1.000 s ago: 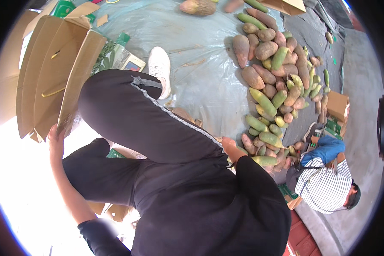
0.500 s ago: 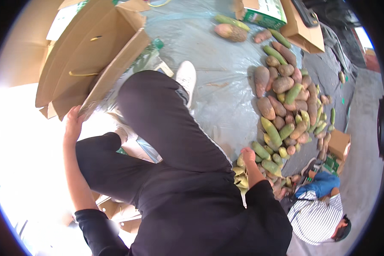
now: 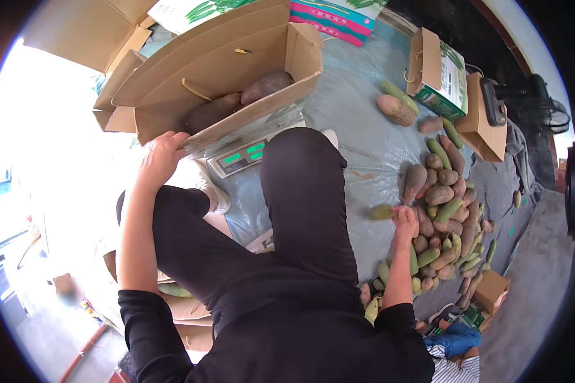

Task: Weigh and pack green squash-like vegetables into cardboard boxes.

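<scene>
My left hand (image 3: pixel 161 157) grips the near left edge of an open cardboard box (image 3: pixel 249 117), fingers closed over its wall. Two large reddish-brown roots (image 3: pixel 267 87) lie in the box, which rests on a white digital scale (image 3: pixel 222 168) with green lit displays. To the right, my right hand (image 3: pixel 405 225) is closed around one end of a green radish (image 3: pixel 381 212), whose other end points left over the plastic sheet. Just beyond that hand lies a big pile of green and reddish-brown roots (image 3: pixel 439 195).
Bluish plastic sheeting (image 3: pixel 351 159) covers the floor. Printed cartons (image 3: pixel 436 73) and a plain box (image 3: pixel 485 121) with a black fan (image 3: pixel 524 96) stand far right. A co-worker in a striped shirt (image 3: pixel 457 367) is at lower right. More cardboard (image 3: pixel 188 309) sits beside my left leg.
My view has turned left, bringing the box's contents and scale displays into sight. My right hand has moved forward along the pile and now holds a green radish. The left hand stays on the box edge.
</scene>
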Demonstrator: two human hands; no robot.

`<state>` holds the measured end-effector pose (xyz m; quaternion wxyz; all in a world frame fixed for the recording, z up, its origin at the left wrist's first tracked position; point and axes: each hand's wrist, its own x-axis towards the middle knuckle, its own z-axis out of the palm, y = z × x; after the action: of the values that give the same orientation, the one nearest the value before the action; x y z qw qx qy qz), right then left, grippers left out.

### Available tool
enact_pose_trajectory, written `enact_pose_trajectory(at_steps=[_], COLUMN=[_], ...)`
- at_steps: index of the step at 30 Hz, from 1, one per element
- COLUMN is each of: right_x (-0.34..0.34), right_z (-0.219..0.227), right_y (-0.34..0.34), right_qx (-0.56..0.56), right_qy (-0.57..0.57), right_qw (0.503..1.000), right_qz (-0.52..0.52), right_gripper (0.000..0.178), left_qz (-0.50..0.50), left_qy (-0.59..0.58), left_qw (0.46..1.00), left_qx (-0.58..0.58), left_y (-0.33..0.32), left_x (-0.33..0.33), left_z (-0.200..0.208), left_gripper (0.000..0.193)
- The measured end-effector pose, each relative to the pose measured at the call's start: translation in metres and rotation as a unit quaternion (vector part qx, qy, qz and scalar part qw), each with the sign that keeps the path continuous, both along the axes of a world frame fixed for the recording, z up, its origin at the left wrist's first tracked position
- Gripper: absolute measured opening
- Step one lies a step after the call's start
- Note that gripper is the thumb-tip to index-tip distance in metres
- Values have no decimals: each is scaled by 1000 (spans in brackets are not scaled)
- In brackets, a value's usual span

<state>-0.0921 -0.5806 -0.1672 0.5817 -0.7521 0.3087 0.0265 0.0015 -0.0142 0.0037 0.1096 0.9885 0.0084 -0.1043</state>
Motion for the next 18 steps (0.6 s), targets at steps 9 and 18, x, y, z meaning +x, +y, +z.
enact_pose_trajectory(at_steps=[9, 18], right_x=[152, 225], right_z=[207, 300], right_y=[91, 228], right_qx=[47, 227], right_qy=[-325, -324], right_qw=[932, 827], right_qz=[156, 400], right_gripper=[24, 21], left_qz=[4, -21], left_qy=[17, 9], left_qw=[1000, 999], left_qx=[4, 30], left_y=[4, 5], left_x=[-1, 3], left_z=[0, 4], left_gripper=[21, 19])
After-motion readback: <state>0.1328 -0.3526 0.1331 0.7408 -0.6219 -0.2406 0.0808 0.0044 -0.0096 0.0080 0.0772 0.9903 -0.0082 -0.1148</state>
